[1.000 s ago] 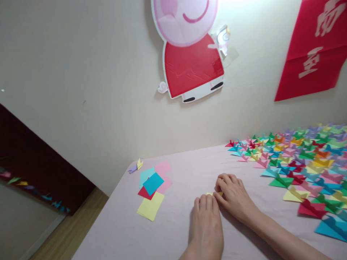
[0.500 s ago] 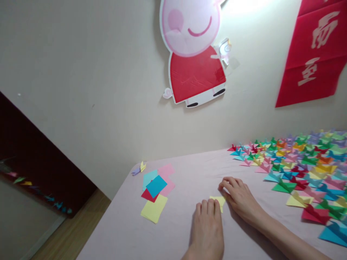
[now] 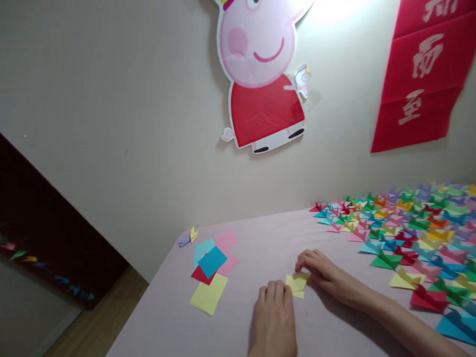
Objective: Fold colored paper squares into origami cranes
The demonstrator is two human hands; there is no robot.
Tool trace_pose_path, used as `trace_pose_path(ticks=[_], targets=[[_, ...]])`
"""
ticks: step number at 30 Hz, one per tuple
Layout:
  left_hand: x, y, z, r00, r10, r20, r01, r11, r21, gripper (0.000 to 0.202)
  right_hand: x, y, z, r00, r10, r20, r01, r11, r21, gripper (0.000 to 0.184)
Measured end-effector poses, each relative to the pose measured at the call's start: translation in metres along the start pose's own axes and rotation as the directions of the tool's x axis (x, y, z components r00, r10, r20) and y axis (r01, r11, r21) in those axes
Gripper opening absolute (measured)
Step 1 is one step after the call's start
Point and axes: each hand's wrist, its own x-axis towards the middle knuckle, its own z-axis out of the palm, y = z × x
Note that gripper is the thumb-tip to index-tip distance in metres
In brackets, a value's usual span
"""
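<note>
A small yellow square of paper (image 3: 297, 284), with creases showing, lies on the cloth-covered table between my hands. At its left edge rests my left hand (image 3: 274, 315), palm down, fingers together and bent; the thumb is hidden, and the fingers hold that edge. My right hand (image 3: 322, 270) is at the paper's right and far side. Its fingers are curved and stand apart from the thumb, which is by the paper's right corner. Nothing shows in its fingers.
Loose paper sheets, blue (image 3: 212, 262), red (image 3: 201, 274), pink (image 3: 226, 239) and yellow (image 3: 209, 295), lie to the left. Two small folded papers (image 3: 189, 238) sit at the far left corner. Many folded paper birds (image 3: 405, 255) cover the right side. A wall (image 3: 156, 148) stands behind.
More of the yellow paper shows between my hands now, as my left hand has shifted slightly left. My right hand's fingers are more curled. The whole view has tilted up a little.
</note>
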Motion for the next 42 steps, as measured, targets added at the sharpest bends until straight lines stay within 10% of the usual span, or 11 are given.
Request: trace_pose_path(ticks=[7, 11, 16, 19, 25, 30, 42], targets=[[-0.002, -0.008, 0.000, 0.964, -0.075, -0.254, -0.012, 0.945, -0.326, 0.018, 0.006, -0.015, -0.010, 0.998, -0.044, 0.036, 0.037, 0.983, 0.180, 0.016], [0.002, -0.009, -0.001, 0.957, -0.131, -0.258, -0.023, 0.856, -0.517, 0.018, 0.008, -0.027, -0.011, 0.976, 0.173, 0.130, -0.214, 0.863, 0.457, 0.028], [0.003, -0.006, 0.001, 0.925, -0.236, -0.297, 0.002, 0.785, -0.619, 0.030, 0.011, -0.034, -0.002, 0.919, 0.341, 0.198, -0.390, 0.859, 0.331, 0.021], [0.002, -0.005, 0.000, 0.936, -0.134, -0.325, -0.069, 0.835, -0.545, 0.051, 0.012, -0.034, 0.005, 0.938, 0.331, 0.101, -0.340, 0.937, 0.085, 0.011], [0.004, -0.010, -0.003, 0.952, 0.059, -0.301, -0.181, 0.900, -0.396, 0.026, 0.004, -0.035, 0.000, 0.967, 0.247, -0.066, -0.250, 0.968, -0.036, 0.023], [0.000, -0.011, -0.009, 0.966, 0.097, -0.239, -0.180, 0.917, -0.356, 0.031, -0.013, -0.046, -0.009, 0.981, 0.076, 0.176, -0.065, 0.996, -0.063, 0.014], [-0.006, -0.006, -0.013, 0.975, 0.052, -0.215, -0.123, 0.936, -0.331, 0.016, -0.026, -0.045, 0.007, 0.994, -0.065, 0.082, 0.085, 0.959, -0.271, 0.024]])
